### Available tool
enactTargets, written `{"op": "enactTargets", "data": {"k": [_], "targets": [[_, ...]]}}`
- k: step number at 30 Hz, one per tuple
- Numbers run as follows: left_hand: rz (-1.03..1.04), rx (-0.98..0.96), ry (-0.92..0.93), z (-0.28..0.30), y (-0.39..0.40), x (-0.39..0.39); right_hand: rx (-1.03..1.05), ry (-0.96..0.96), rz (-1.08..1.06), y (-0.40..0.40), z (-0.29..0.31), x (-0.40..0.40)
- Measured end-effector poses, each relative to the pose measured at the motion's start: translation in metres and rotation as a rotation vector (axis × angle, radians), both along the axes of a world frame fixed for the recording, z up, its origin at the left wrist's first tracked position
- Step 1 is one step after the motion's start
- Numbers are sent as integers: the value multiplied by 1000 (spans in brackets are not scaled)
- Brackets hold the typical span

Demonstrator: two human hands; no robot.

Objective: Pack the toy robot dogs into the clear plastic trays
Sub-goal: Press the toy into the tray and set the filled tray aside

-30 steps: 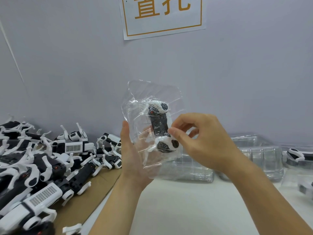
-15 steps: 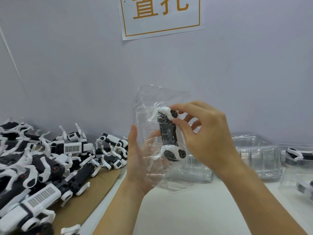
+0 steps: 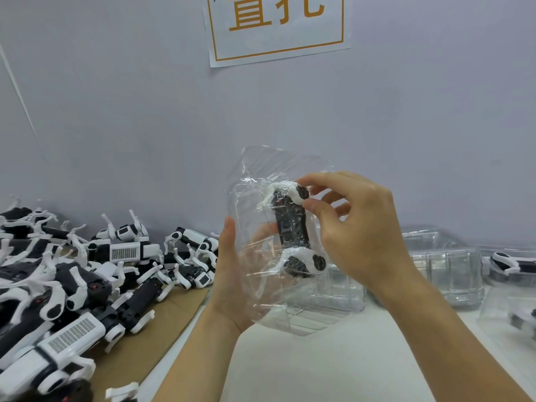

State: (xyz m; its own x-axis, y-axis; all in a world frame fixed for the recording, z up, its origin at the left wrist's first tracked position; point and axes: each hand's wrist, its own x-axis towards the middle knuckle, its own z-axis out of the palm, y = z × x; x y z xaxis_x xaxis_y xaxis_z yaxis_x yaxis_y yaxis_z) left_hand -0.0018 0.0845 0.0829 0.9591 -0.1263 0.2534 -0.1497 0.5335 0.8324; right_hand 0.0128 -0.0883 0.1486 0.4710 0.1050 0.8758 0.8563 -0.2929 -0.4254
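Right fingers (image 3: 311,204) pinching toy robot dog (image 3: 291,224), clear tray (image 3: 278,163) behind

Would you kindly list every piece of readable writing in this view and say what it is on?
"直托": two large orange characters inside an orange border on the white paper sign on the wall; their tops are cut off by the frame edge, so the reading is uncertain.
The loose toy robot dogs on the left show only white grilles, no legible text.
The clear plastic tray shows no writing.
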Motion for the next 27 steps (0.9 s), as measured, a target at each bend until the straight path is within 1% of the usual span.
{"op": "enactTargets", "data": {"k": [6,9,11,14,16,18,21,23,27], "targets": [[-9,-22,9,2,-1,1,-37,-8,6,0,0,-2],[-17,7,-2,2,2,1,-77,7,23,-2,0,-2],[-25,38,2,3,2,1,-57,15,12,-4,1,0],[26,120,1,6,-4,0,16,35,-19,-8,1,3],[42,132,5,7,-6,-1,47,49,-25,-8,1,4],[33,139,-7,9,-6,-3,50,58,-26,-8,0,5],[80,169,-8,14,-2,-5,44,87,-7,-6,-1,5],[112,230,-18,19,0,-6,19,134,12,-9,-1,7],[229,512,-70,29,3,-8,-111,294,-19,-27,-2,17]]}}
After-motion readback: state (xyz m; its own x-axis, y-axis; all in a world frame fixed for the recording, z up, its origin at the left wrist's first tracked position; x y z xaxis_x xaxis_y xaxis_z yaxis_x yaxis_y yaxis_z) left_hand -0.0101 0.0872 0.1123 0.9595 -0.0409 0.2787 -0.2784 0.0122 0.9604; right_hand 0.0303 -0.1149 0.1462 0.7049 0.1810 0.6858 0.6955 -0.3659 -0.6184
